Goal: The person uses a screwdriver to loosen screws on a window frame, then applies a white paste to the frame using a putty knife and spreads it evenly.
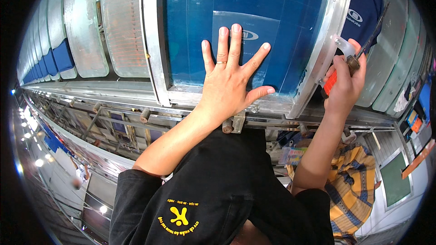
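Observation:
My left hand (230, 75) lies palm down with fingers spread on the blue mesh of a metal-framed printing screen (190, 41). Under and beyond its fingertips, a pale oval logo shows in the mesh. To the right of the frame, my right hand (343, 77) is closed round a small hand tool (330, 83) with an orange-red body and a brownish metal part. Its exact kind is partly hidden by my fingers. Beside it, a translucent plastic piece (346, 45) sits near the frame edge. A navy cloth (361, 18) with a white oval logo lies just beyond that hand.
Pale printing boards (86, 31) stand in a row to the left, some bearing navy cloth pieces (62, 56); more boards (393, 54) continue right. A metal rail (109, 86) with rollers runs along my front. Yellow checked cloth (352, 186) hangs lower right. Another person (81, 172) is far left.

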`<state>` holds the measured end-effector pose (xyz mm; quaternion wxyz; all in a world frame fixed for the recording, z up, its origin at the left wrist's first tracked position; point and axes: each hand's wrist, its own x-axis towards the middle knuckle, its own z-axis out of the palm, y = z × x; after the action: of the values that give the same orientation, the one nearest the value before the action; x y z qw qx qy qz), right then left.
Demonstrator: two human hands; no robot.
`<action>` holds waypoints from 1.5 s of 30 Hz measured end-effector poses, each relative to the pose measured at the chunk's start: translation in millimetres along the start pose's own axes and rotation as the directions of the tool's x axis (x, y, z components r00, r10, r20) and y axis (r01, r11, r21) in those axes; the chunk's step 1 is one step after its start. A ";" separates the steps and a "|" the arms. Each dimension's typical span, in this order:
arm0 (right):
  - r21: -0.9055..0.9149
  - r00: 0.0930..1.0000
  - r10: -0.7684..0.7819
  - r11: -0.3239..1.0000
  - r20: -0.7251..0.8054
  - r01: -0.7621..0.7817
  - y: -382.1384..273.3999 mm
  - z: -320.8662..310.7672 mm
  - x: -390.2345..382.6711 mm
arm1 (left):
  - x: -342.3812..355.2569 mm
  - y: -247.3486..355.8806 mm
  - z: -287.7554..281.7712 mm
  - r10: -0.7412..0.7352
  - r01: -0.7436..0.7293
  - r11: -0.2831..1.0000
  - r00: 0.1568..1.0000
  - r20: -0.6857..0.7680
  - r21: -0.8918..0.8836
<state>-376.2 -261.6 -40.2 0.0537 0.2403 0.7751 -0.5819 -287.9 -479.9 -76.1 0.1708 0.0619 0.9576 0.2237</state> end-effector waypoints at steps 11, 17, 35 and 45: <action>-0.013 1.000 0.002 1.000 -0.005 -0.002 1.3 -0.6 -1.9 | -14.3 -32.2 -15.5 -0.033 0.034 0.999 0.999 -0.020 0.031; 0.016 1.000 -0.012 1.000 0.024 0.012 5.4 -1.8 -0.9 | -14.6 -33.6 -11.3 -0.037 0.038 0.999 0.999 -0.037 0.033; 0.151 0.997 -0.048 0.988 0.058 0.039 20.0 -7.4 8.7 | -112.0 -74.2 -49.4 0.246 -0.262 0.942 0.964 -0.098 -0.212; 0.203 0.999 0.034 0.979 0.007 -0.035 6.0 -23.9 9.0 | -116.1 -83.4 -47.5 0.421 -0.431 0.902 0.888 -0.184 -0.016</action>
<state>-376.8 -235.4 -41.1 0.0406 0.2569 0.7073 -0.6573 -199.9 -596.3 -38.8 0.0339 0.2454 0.9252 0.2873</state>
